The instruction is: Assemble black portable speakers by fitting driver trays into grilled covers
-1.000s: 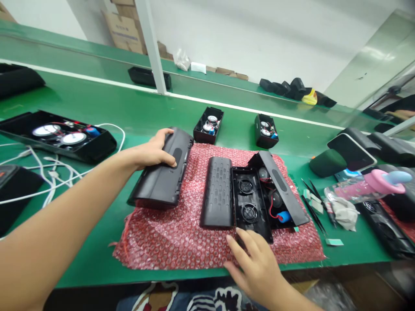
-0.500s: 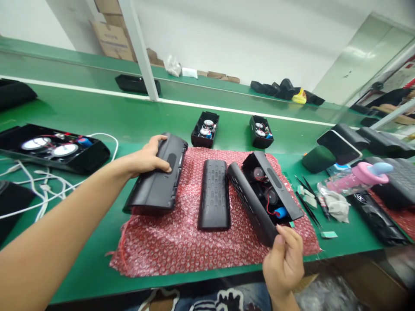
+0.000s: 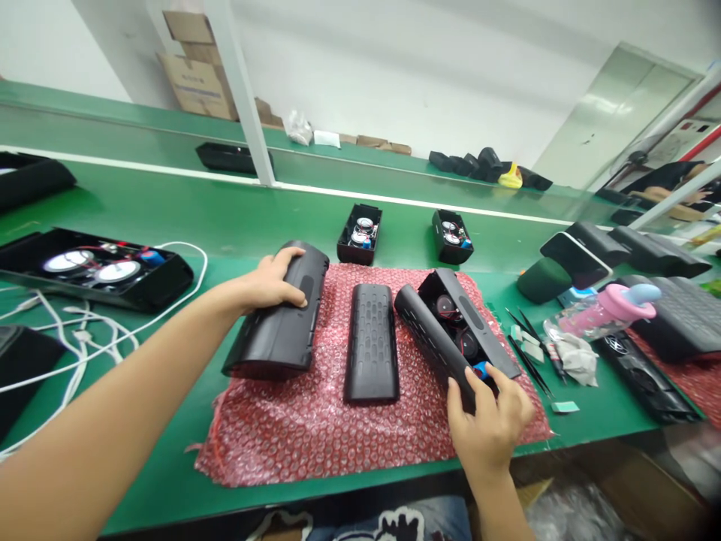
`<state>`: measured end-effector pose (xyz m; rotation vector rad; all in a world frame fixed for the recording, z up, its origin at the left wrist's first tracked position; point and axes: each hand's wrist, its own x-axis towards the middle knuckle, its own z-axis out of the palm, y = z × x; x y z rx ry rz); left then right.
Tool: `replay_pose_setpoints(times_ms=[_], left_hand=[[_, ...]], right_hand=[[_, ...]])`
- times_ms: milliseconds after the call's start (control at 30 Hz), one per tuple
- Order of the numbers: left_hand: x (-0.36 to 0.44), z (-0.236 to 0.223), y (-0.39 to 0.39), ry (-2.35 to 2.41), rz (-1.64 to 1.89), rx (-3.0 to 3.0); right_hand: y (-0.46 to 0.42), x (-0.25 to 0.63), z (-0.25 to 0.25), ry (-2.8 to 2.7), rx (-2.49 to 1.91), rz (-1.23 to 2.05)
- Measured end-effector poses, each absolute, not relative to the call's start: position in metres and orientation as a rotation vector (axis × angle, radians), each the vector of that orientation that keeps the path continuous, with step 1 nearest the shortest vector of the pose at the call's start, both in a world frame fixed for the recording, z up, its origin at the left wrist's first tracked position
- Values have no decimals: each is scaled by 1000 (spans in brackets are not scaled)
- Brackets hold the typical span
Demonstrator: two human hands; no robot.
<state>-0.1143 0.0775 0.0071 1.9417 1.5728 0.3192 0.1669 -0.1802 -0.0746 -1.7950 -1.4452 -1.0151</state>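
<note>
Green bench (image 3: 169, 481), pink bubble wrap (image 3: 315, 443) laid over its near part. From here I see my right hand (image 3: 490, 413) curled around the lower end of a slotted black cover (image 3: 431, 338), which leans against an open housing (image 3: 478, 315) on the wrap. Left of it lies a textured black panel (image 3: 372, 342); my left hand (image 3: 276, 285) spans a closed black case (image 3: 282, 323).

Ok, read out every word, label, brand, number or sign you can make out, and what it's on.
Nothing here is clear enough to quote.
Cardboard box at the back: a line of printing, too blurred to read.
White panel at the upper right: small marks, too small to read.
Black housing under the left hand: no readable lettering.
</note>
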Motion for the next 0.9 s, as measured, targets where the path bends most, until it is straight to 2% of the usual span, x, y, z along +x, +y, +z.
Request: replay_pose_setpoints(times_ms=[100, 233, 567, 900], left_hand=[[-100, 10, 73, 1661, 193, 2034], [-79, 10, 65, 1770, 183, 2140], [-57, 5, 51, 1685, 342, 2171], [-83, -4, 39, 1552, 597, 1726]], right_hand=[[-178, 170, -70, -1510, -1944, -1070], [-170, 178, -65, -1551, -2088, -943], [-154, 199, -65, -1321, -1865, -820], [-150, 206, -64, -1341, -2060, -798]])
